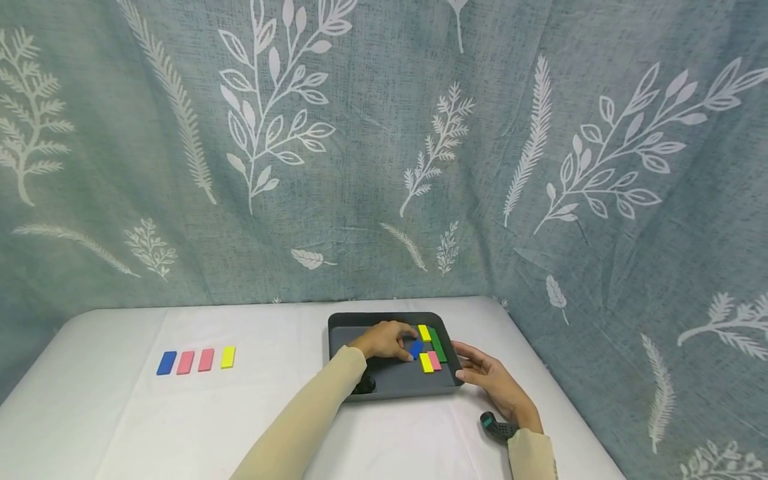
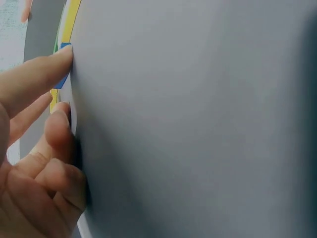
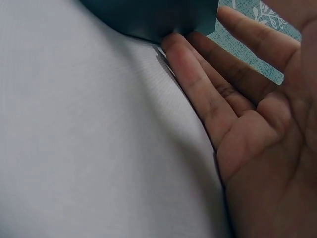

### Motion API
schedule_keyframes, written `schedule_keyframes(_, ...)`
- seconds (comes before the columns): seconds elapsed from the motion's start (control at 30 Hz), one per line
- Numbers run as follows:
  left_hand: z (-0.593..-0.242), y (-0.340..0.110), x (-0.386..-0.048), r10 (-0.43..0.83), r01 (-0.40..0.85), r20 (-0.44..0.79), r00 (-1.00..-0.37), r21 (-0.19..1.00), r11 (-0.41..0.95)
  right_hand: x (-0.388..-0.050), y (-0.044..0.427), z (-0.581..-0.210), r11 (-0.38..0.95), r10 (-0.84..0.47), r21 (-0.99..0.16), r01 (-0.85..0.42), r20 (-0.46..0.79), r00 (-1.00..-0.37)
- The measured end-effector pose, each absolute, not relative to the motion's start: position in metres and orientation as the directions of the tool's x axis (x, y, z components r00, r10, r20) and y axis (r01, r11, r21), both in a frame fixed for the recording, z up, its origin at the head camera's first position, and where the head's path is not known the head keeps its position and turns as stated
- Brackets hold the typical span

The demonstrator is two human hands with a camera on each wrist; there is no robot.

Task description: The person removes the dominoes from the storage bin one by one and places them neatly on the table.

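In the head view my left hand (image 1: pixel 387 340) reaches into a dark grey tray (image 1: pixel 390 387) and pinches a blue rectangular block (image 1: pixel 417 349) between thumb and fingers. The same blue block (image 2: pixel 63 82) shows at a fingertip in the left wrist view, partly covered. Around it in the tray lie a green block (image 1: pixel 439 347), a yellow block (image 1: pixel 424 333), a second yellow block (image 1: pixel 427 363) and a pink block (image 1: pixel 435 361). My right hand (image 1: pixel 495 383) touches the tray's right side, fingers extended; its fingertips meet the tray wall (image 3: pixel 153 20) in the right wrist view.
On the white table (image 1: pixel 270 413), left of the tray, a row holds a blue block (image 1: pixel 167 363), two pink blocks, one a pink block (image 1: pixel 185 363), and a yellow block (image 1: pixel 228 357). A leaf-patterned curtain (image 1: pixel 372 167) hangs behind and to the right.
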State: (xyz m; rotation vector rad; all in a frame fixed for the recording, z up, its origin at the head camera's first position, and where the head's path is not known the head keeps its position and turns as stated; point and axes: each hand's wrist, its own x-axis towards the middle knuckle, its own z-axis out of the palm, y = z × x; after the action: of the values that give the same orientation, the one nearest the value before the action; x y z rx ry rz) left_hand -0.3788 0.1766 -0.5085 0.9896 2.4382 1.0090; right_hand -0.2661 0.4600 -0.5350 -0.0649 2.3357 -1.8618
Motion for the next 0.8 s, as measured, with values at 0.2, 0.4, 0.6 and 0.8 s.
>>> schedule_keyframes(0.2, -0.509, 0.174, -0.379, 0.712, 0.474, -0.035, -0.701, 0.723, 0.503, -0.267, 0.458, -0.537, 0.225, -0.135, -0.973, 0.060, -0.092, -0.987)
schedule_keyframes(0.4, -0.509, 0.170, -0.380, 0.708, 0.471, -0.018, -0.706, 0.735, 0.488, -0.269, 0.457, -0.536, 0.222, -0.138, -0.973, 0.063, -0.095, -0.986)
schedule_keyframes(0.6, -0.502, 0.165, -0.379, 0.710, 0.428, -0.017, -0.704, 0.788, 0.442, -0.269, 0.457, -0.535, 0.235, -0.129, -0.970, 0.060, -0.092, -0.987)
schedule_keyframes(0.8, -0.493, 0.161, -0.379, 0.724, 0.438, 0.011, -0.690, 0.802, 0.405, -0.268, 0.462, -0.537, 0.249, -0.123, -0.966, 0.065, -0.098, -0.987)
